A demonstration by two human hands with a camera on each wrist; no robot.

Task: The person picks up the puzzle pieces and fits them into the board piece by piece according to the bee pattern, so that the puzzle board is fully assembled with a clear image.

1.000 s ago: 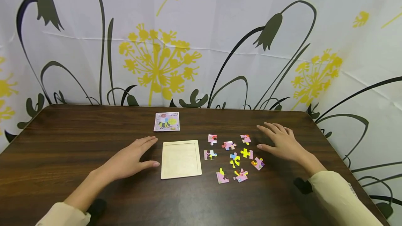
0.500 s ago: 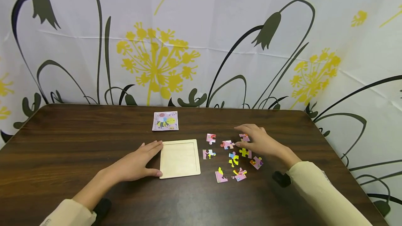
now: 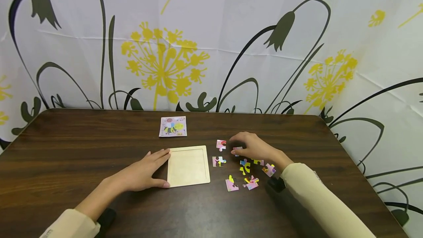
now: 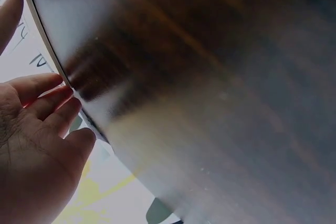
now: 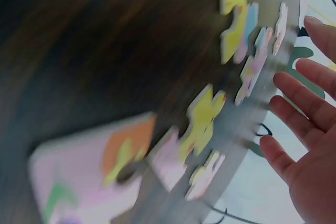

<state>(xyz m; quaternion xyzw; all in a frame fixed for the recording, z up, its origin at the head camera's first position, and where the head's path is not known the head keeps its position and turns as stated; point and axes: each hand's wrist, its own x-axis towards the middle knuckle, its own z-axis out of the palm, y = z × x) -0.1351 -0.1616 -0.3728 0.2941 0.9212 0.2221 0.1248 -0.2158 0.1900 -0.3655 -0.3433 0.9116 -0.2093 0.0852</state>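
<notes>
My left hand [image 3: 142,173] touches the left edge of a square wooden puzzle tray [image 3: 186,167], thumb near its lower corner and fingertips at its upper one. In the left wrist view its fingers rest along the tray's pale edge [image 4: 43,38]. My right hand [image 3: 256,148] hovers over loose jigsaw pieces to the right of the tray, fingers spread and slightly bent around a pink piece [image 3: 237,151], partly covered. Nothing is between its fingers [image 5: 302,98] in the right wrist view. Nearby lie a blue-and-yellow piece [image 3: 245,166] and a pink-and-yellow piece [image 3: 232,184].
A square card with a bee picture [image 3: 173,126] lies behind the tray. More pieces lie close by, including one with red [image 3: 221,144] and one at the right [image 3: 269,170]. The dark wooden table [image 3: 185,212] ends at a flower-print curtain [image 3: 211,21].
My right hand has moved left from beside the pieces to above them. My left hand has moved slightly right and now touches the tray. The pieces appear to stay where they were.
</notes>
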